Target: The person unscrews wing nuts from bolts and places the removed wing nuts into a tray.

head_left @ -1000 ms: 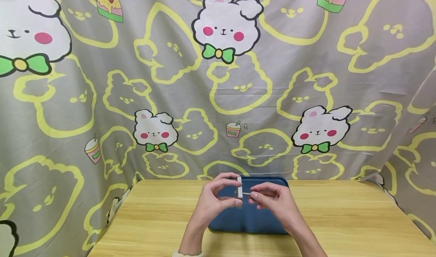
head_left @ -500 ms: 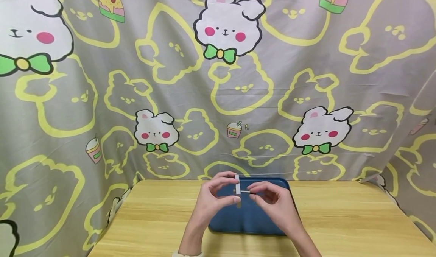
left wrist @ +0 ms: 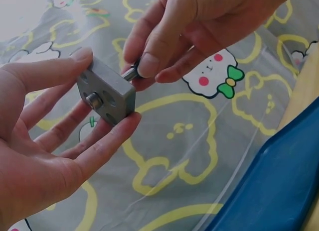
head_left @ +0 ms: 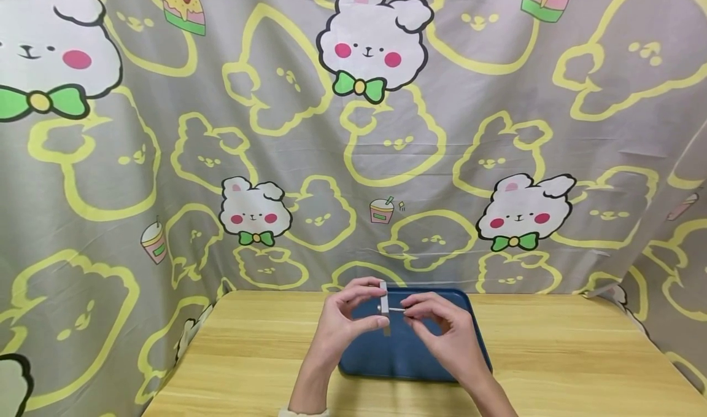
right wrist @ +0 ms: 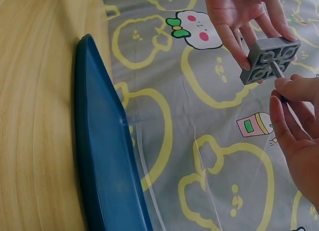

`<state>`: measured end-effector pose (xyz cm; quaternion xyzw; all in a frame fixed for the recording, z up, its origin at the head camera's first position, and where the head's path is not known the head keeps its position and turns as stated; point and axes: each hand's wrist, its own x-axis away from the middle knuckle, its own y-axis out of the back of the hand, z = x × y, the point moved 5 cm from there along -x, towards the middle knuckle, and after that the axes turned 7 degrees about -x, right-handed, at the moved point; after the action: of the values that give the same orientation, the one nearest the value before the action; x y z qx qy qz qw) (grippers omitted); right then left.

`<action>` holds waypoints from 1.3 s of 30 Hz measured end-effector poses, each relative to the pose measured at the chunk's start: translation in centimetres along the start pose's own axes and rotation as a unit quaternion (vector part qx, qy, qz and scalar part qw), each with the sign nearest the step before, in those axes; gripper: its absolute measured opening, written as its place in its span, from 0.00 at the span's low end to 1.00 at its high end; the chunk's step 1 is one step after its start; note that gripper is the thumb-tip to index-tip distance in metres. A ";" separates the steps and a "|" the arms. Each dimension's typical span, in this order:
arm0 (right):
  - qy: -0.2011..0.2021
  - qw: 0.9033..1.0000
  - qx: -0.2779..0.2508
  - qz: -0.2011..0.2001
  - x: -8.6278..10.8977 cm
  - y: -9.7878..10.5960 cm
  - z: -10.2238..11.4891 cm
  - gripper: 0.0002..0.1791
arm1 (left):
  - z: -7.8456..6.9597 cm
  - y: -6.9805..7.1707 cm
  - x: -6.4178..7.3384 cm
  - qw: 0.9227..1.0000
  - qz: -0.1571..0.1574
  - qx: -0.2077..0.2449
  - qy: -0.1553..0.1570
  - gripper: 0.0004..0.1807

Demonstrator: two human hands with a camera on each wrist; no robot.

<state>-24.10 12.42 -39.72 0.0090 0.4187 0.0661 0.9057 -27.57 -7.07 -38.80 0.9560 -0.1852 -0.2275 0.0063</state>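
My left hand (head_left: pixel 348 319) holds a small grey square block (left wrist: pixel 117 86) upright by its edges, thumb below and fingers above in the head view. Holes mark one face, and the round recesses of the other show in the right wrist view. A metal bolt passes through the block, its cylindrical head (left wrist: pixel 93 100) standing out on the left-hand side. Its threaded shank (right wrist: pixel 277 70) sticks out on the right. There my right hand (head_left: pixel 450 328) pinches a small dark piece (right wrist: pixel 283 98) at the shank's end, mostly hidden by the fingertips. Both hands are raised over the tray.
A dark blue shallow tray (head_left: pixel 403 362) lies on the wood-grain table (head_left: pixel 265 343) beneath the hands. Grey cloth (head_left: pixel 309 153) printed with white and yellow cartoon figures hangs behind the table and at both sides.
More of the bolt's shank shows between block and right fingers than a second ago. The right thumb and fingers have shifted their pinch; the left hand still holds the block, slightly farther left.
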 end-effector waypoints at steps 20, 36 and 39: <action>-0.257 0.958 -0.111 -0.059 0.3 1.3 -1.8 0.17 | -0.3 -0.3 0.0 0.999 0.020 0.027 -0.015 0.22; -0.386 0.901 -0.193 -0.045 0.8 1.4 -2.2 0.21 | -0.3 -0.9 -0.1 0.999 0.042 0.012 -0.022 0.21; -0.382 0.904 -0.185 -0.048 0.8 1.5 -2.2 0.20 | -0.3 -0.9 -0.1 0.999 0.041 0.011 -0.019 0.21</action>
<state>-25.48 13.90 -41.65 -0.1544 0.0204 0.0899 0.9837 -27.15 -6.21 -38.57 0.9431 -0.2274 -0.2427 0.0013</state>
